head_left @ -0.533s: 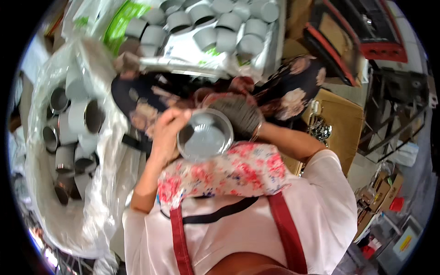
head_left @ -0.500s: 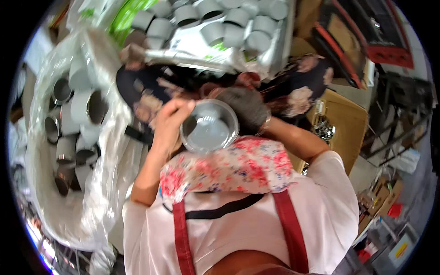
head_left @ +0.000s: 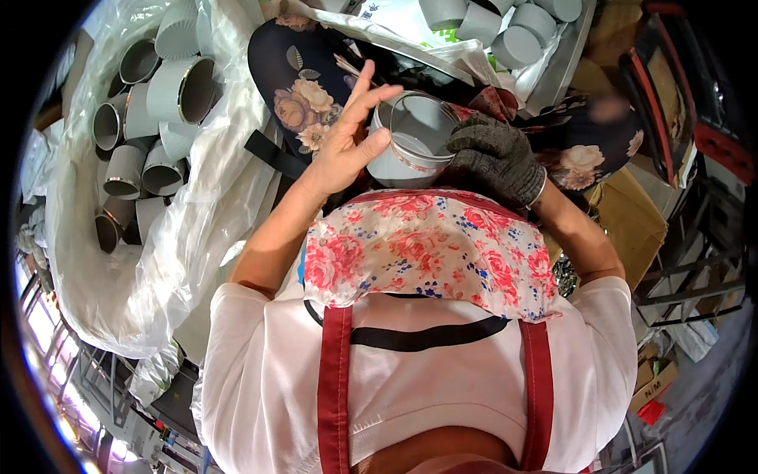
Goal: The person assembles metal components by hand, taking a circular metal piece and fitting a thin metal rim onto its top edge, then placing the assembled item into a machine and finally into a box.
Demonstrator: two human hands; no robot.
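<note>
A grey round cup (head_left: 396, 164) with a shiny band at its rim is held over my lap, its mouth tilted up. My right hand (head_left: 497, 156), in a dark grey work glove, grips the cup's right side with curled fingers. At the cup's left stands my bare left hand (head_left: 347, 144), fingers stretched and apart. Its thumb and fingertips lie close to the rim; whether they touch it I cannot tell.
To the left, a large bag of clear plastic (head_left: 118, 304) holds several grey cups (head_left: 162, 170). Further grey cups (head_left: 517, 46) rest on a tray at the top. A cardboard box (head_left: 632, 217) with small shiny metal parts stands at the right, near a red-and-black frame (head_left: 659, 103).
The cup has tilted and now sits further right in view. My left fingers have opened from its rim. The view has shifted, showing less of the tray.
</note>
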